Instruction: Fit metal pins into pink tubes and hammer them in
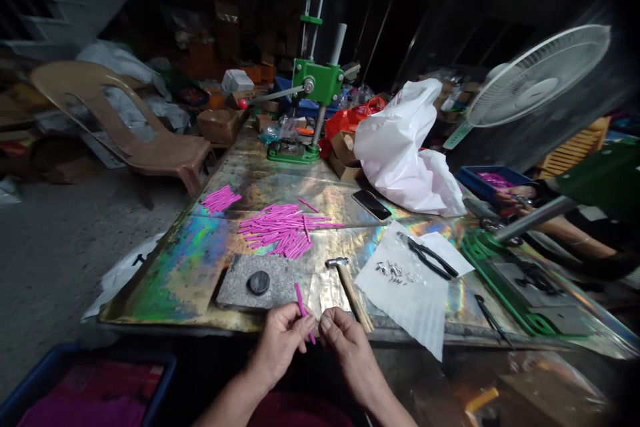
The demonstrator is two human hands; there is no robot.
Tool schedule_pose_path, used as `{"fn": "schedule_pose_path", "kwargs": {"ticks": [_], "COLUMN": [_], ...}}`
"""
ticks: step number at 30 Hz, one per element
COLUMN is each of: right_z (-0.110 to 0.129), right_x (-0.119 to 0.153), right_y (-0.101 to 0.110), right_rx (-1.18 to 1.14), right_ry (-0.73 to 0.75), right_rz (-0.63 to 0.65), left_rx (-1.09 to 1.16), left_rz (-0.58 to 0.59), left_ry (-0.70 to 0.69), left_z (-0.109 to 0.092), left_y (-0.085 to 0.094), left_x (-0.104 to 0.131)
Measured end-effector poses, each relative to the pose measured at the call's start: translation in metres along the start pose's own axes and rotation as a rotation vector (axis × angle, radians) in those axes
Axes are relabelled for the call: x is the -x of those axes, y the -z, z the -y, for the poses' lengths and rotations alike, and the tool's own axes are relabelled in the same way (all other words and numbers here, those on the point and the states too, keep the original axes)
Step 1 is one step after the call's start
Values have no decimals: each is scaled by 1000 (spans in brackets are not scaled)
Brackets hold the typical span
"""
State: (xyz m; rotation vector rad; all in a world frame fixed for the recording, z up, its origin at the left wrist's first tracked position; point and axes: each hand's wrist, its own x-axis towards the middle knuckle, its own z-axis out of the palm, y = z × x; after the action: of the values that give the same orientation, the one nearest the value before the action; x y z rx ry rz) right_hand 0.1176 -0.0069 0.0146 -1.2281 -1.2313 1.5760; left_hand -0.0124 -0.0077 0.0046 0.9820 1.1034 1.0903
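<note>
My left hand pinches a thin pink stick upright at the table's front edge. Close beside it, my right hand has thumb and forefinger pressed together; anything between them is too small to make out. A heap of similar pink sticks lies beyond, with a smaller, neater bunch to its left. In front of the heap rests a grey stone block bearing a round black disc. A ball-peen hammer lies just past my right hand. Small metal pieces are scattered on a white sheet.
Black-handled pliers lie on the sheet, a phone behind it. Farther back stand a green hand press and a white bag. At right are another green press, a fan and another person's arm.
</note>
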Motion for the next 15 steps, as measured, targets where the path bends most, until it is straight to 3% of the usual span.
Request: {"fn": "schedule_pose_path", "kwargs": {"ticks": [7, 15], "right_z": [-8, -13], "right_x": [0, -2], "right_y": [-12, -14], "right_rx": [-159, -211], "right_ry": [-38, -24], "right_rz": [-25, -40], "left_rx": [375, 469], "left_rz": [-162, -205], "left_ry": [71, 87], "left_z": [-7, -10], "left_y": [2, -3], "left_x": [0, 1]}}
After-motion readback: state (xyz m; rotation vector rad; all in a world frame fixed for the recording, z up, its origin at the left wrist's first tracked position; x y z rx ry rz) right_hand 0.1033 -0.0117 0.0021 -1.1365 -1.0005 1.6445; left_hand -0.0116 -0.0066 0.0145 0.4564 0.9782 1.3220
